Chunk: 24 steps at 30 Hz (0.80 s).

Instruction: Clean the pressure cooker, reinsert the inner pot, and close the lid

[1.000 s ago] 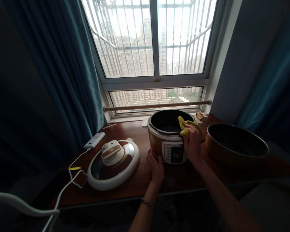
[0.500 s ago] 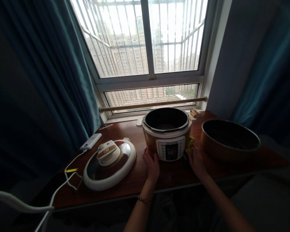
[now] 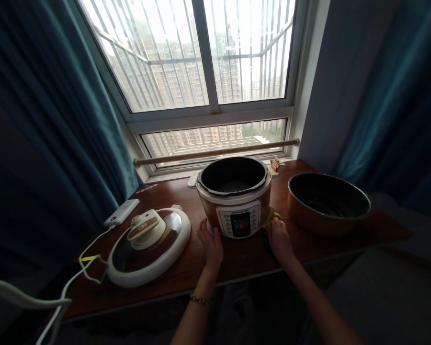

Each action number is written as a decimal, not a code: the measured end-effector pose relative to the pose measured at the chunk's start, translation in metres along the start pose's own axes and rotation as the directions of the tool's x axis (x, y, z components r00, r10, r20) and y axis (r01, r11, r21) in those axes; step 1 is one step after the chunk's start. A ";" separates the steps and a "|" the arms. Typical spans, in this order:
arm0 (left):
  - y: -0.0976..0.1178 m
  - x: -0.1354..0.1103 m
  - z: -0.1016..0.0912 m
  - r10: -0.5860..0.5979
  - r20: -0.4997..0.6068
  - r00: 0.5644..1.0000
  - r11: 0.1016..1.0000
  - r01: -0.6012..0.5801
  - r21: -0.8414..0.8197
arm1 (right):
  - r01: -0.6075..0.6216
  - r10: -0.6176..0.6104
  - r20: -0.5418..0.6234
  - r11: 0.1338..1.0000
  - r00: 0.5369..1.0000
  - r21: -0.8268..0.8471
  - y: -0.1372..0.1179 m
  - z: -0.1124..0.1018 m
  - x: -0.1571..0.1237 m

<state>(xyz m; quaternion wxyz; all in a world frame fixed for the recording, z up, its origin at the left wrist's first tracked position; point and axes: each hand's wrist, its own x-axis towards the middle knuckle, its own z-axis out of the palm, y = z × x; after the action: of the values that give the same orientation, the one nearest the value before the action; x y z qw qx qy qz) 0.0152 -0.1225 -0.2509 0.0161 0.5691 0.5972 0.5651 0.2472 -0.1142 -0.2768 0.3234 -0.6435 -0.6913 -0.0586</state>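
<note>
An electric pressure cooker (image 3: 208, 203) stands upright in the middle of the table, its lid off and its dark inside showing. My left hand (image 3: 211, 244) grips the lower left of its body, with the thumb near the front and the fingertips partly hidden. At the cooker's lower right, my right hand (image 3: 280, 239) is closed on a yellow cloth (image 3: 272, 215) pressed against the side. The control panel (image 3: 240, 223) faces me between both hands. To the left lies the round lid (image 3: 154, 261), handle up.
Right of the cooker sits a wide brown pot (image 3: 316, 218) with a dark interior. A white power bank (image 3: 122, 212) with a white cable (image 3: 75, 283) lies at the left. Behind are a barred window and a wooden rod (image 3: 215, 152). The table's front edge is near my wrists.
The view has shifted, so everything sits slightly further left in it. The cooker is turned or tilted a little. Both hands stay at its lower sides.
</note>
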 end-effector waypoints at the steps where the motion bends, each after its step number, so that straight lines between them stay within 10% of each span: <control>1: 0.000 0.000 0.000 0.001 -0.005 1.000 1.000 -0.001 0.005 | -0.004 0.004 -0.004 1.000 1.000 -0.007 0.000 -0.001 -0.001; 15: 0.012 -0.001 -0.012 0.027 -0.094 0.995 1.000 -0.028 -0.010 | -0.037 0.037 -0.009 0.998 0.999 -0.043 0.000 -0.017 -0.013; 19: 0.002 -0.046 -0.064 -0.075 -0.118 0.990 0.993 0.085 0.084 | -0.031 0.031 -0.021 0.999 0.999 -0.029 0.003 -0.013 -0.015; 24: -0.020 -0.087 -0.181 -0.071 -0.188 0.980 0.930 0.133 0.342 | -0.029 0.029 -0.013 0.999 0.999 -0.013 0.005 -0.010 -0.016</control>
<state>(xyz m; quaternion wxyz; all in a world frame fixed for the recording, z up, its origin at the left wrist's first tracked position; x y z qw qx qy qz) -0.0874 -0.2960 -0.2540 -0.1086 0.4800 0.7167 0.4941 0.2551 -0.1317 -0.2794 0.3244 -0.6553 -0.6793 -0.0625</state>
